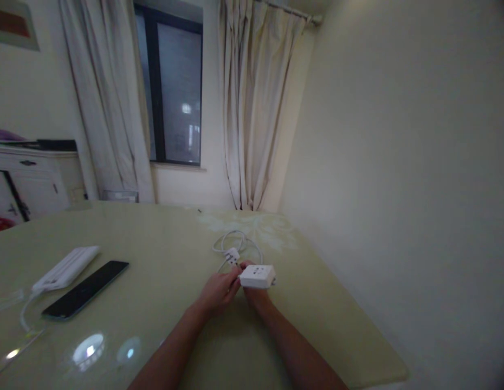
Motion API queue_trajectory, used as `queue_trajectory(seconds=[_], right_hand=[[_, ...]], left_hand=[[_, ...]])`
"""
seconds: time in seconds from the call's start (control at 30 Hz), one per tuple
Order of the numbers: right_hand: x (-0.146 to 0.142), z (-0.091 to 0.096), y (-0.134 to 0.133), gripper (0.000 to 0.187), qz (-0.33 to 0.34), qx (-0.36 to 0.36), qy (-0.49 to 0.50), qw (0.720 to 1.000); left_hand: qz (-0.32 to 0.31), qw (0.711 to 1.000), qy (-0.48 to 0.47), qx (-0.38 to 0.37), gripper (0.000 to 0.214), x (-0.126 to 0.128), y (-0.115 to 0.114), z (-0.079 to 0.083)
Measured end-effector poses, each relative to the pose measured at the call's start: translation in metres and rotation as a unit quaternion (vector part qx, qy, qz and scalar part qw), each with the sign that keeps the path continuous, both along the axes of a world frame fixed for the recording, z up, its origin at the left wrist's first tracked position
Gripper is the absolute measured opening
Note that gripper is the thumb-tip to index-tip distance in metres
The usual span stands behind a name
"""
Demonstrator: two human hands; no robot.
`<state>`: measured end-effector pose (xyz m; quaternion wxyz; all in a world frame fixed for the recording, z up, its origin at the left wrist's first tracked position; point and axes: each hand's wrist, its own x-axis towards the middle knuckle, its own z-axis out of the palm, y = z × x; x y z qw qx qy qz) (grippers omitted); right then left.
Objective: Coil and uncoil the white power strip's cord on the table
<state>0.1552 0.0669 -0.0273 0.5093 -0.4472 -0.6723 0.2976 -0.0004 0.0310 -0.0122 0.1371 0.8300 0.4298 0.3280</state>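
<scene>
A white power strip (257,276), with dark socket holes on its top, is tilted slightly above the table. My right hand (255,295) is wrapped under and behind it, and the strip covers most of those fingers. At its left end, my left hand (219,287) is closed with the fingertips pinched together. Whatever lies between those fingertips is too small and partly hidden to make out. Just beyond both hands rests a small white block with dark marks, apparently a plug (232,255). A white cable (236,232) loops around it on the table.
The pale green glossy table (162,233) meets a wall (398,189) on the right. To the left lie a black phone (86,290) and a white power bank (67,268) with a white cord (23,314). Curtains (256,108) and a window (179,92) stand behind.
</scene>
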Motion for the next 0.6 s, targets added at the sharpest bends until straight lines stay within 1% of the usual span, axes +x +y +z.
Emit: queue_trajectory(seconds=[0.1,0.17,0.33,0.6], right_hand=[[-0.0003,0.0046,-0.0021,0.033,0.023,-0.028,0.007,0.999],[0.0005,0.0064,-0.0023,0.036,0.025,-0.045,0.015,0.999],[0.0002,0.0037,0.0035,0.035,0.015,-0.039,0.040,0.998],[-0.0070,0.0011,0.0073,0.031,0.012,-0.035,0.062,0.997]], left_hand=[[-0.017,0.999,0.027,-0.001,0.037,0.0046,0.0011,-0.0041],[-0.019,0.999,0.049,-0.007,0.037,0.0074,0.0003,-0.0051],[-0.019,0.997,0.071,-0.012,0.034,0.0112,-0.0028,-0.0059],[0.007,0.997,0.078,-0.024,0.036,0.0066,-0.0017,-0.0097]])
